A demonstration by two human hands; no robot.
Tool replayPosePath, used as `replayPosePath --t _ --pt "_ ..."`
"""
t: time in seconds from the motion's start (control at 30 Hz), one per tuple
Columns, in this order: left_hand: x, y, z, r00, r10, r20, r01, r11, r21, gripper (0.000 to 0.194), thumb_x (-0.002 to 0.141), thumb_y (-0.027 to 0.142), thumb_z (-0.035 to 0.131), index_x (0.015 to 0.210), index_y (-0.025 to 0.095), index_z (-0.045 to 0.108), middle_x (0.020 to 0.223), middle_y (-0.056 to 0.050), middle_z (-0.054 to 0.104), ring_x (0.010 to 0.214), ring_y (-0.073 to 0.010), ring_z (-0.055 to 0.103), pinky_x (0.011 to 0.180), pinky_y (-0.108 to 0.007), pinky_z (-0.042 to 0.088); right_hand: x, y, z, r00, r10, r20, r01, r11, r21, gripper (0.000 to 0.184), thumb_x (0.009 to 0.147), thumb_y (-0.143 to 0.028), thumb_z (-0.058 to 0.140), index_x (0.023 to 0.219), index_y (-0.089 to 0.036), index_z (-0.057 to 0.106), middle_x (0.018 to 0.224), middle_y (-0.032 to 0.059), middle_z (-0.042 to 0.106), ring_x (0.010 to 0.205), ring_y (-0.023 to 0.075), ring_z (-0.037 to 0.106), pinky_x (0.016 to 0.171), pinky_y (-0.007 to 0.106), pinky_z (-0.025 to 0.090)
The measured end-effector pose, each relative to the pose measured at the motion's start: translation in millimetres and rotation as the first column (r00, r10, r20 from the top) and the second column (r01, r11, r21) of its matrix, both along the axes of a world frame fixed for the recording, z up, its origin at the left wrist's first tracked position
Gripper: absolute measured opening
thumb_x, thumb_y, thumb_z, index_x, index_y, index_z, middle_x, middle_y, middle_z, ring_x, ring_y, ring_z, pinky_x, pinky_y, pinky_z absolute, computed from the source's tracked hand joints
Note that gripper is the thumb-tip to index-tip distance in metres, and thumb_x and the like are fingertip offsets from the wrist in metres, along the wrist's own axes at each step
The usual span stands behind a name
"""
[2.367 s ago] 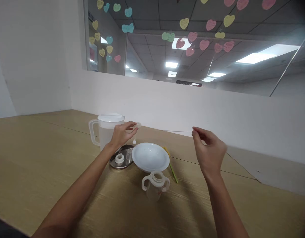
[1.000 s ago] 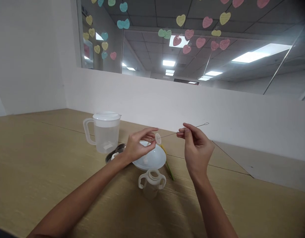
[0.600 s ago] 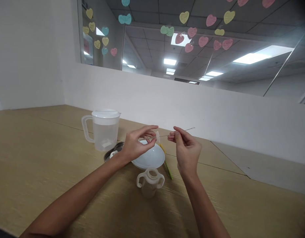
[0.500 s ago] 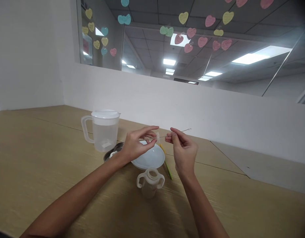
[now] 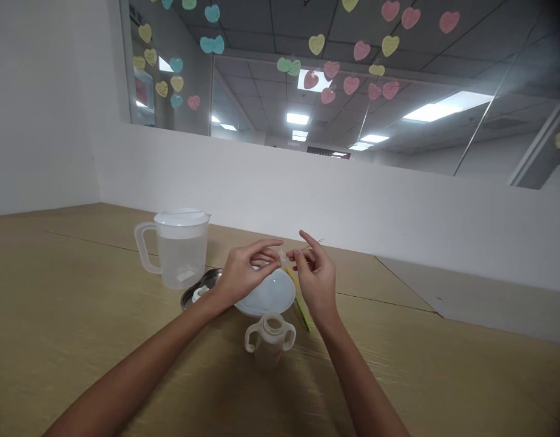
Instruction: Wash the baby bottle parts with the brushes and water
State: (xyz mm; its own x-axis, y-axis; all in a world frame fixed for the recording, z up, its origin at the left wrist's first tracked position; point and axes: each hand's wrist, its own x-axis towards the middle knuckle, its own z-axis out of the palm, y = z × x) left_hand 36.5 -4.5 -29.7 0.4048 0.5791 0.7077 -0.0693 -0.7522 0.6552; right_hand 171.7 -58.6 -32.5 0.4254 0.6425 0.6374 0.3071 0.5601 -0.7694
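Fingertips of our left grip (image 5: 242,273) pinched a small clear piece (image 5: 283,258) toward one o'clock of the bowl (image 5: 270,292); our right grip (image 5: 318,284) pinched a thin wire (image 5: 320,241) — likely so both lined up — while the two-handled cup (image 5: 267,351) stood at six o'clock.

Left of the grip stands a translucent pitcher (image 5: 182,252), lidded, its handle pointing away to the left. Nearer than that, and lower left of the grip, is a metal tray (image 5: 211,278) bearing a white ring (image 5: 199,294) (both partly hidden). A white bowl (image 5: 271,297) sits below the grip, and a two-handled bottle (image 5: 267,349) stands upright in front of it, mouth uncovered. Right of the bowl lies a green-and-yellow stick (image 5: 303,312). All rest on a tan table (image 5: 79,340). Beyond the grip, heart-shaped notes (image 5: 316,44) dot a window (image 5: 252,91) above a white wall (image 5: 261,182).
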Motion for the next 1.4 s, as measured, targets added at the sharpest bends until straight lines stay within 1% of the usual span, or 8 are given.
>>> replayPosePath --t 0.13,0.23,0.43,0.67,0.83,0.97,1.13,1.4 --pt "1.3 3.6 1.3 0.998 -0.056 0.011 0.057 0.993 -0.104 0.039 0.069 0.022 0.068 0.107 0.018 0.061 0.080 -0.004 0.068 0.068 -0.0151 0.066 0.061 -0.024 0.058 8.9 5.1 3.0 0.997 -0.062 0.039 0.063 0.998 -0.006 0.038 0.077 -0.039 0.053 0.105 -0.015 0.063 0.094 0.0098 0.067 0.082 0.0179 0.061 0.069 0.031 0.050" --pt "2.4 3.3 0.4 0.996 -0.092 0.008 0.092 0.982 -0.166 0.039 0.067 0.021 0.068 0.106 0.017 0.061 0.077 -0.004 0.067 0.064 -0.0151 0.065 0.057 -0.024 0.057 3.0 8.6 -2.3 0.997 -0.071 0.025 0.070 0.997 0.018 0.034 0.079 -0.038 0.050 0.097 -0.015 0.066 0.091 0.0093 0.069 0.080 0.0179 0.063 0.071 0.032 0.051" --pt "2.0 3.3 -3.2 0.997 -0.078 -0.005 0.075 0.975 -0.209 0.037 0.067 0.021 0.067 0.104 0.016 0.062 0.074 -0.004 0.068 0.065 -0.0162 0.065 0.056 -0.025 0.057 -16.2 12.3 -16.1 0.998 -0.053 -0.041 0.054 0.998 0.017 0.035 0.079 -0.035 0.049 0.100 -0.013 0.066 0.089 0.0097 0.070 0.084 0.0198 0.064 0.079 0.035 0.051" --pt "-3.2 6.3 1.0 0.998 -0.048 0.040 0.057 0.967 -0.249 0.038 0.065 0.023 0.070 0.101 0.016 0.062 0.072 -0.004 0.067 0.060 -0.0150 0.064 0.056 -0.025 0.057 -22.9 12.6 -19.9 0.997 0.060 -0.058 -0.061 0.998 -0.019 0.034 0.080 -0.036 0.050 0.103 -0.017 0.066 0.106 0.0087 0.065 0.101 0.0225 0.059 0.090 0.039 0.046" --pt "-6.7 16.2 0.3 0.993 -0.104 0.046 0.114 0.927 -0.358 0.035 0.065 0.023 0.071 0.099 0.016 0.062 0.072 -0.002 0.066 0.061 -0.0133 0.063 0.057 -0.024 0.056 -21.8 16.3 -21.1 0.989 0.144 -0.020 -0.146 0.987 -0.073 0.035 0.081 -0.039 0.050 0.106 -0.020 0.065 0.114 0.0060 0.061 0.110 0.0226 0.054 0.097 0.041 0.040" --pt "-5.4 22.4 -5.0 0.980 -0.195 0.043 0.192 0.858 -0.477 0.034 0.063 0.019 0.072 0.095 0.016 0.062 0.073 -0.002 0.064 0.069 -0.0151 0.065 0.062 -0.027 0.057 -7.0 23.5 -20.2 0.989 0.148 0.025 -0.145 0.986 -0.085 0.040 0.081 -0.044 0.049 0.110 -0.020 0.063 0.118 0.0069 0.058 0.110 0.0233 0.053 0.096 0.042 0.039" --pt "-1.1 14.8 -5.5 0.962 -0.269 0.050 0.250 0.787 -0.564 0.034 0.060 0.016 0.073 0.091 0.015 0.059 0.072 -0.001 0.063 0.069 -0.0154 0.065 0.062 -0.027 0.056 8.7 27.0 -17.7 0.997 0.069 -0.033 -0.069 0.998 -0.003 0.039 0.080 -0.041 0.052 0.106 -0.014 0.063 0.109 0.0108 0.063 0.097 0.0217 0.061 0.087 0.039 0.047" --pt "1.1 14.5 -9.6 0.970 -0.230 0.084 0.235 0.779 -0.581 0.030 0.057 0.012 0.074 0.082 0.014 0.058 0.066 0.000 0.063 0.063 -0.0136 0.063 0.059 -0.026 0.055 -16.5 23.4 -24.4 0.989 0.109 -0.100 -0.111 0.993 -0.023 0.027 0.075 -0.030 0.054 0.092 -0.015 0.069 0.096 0.0101 0.068 0.091 0.0220 0.064 0.084 0.037 0.050"
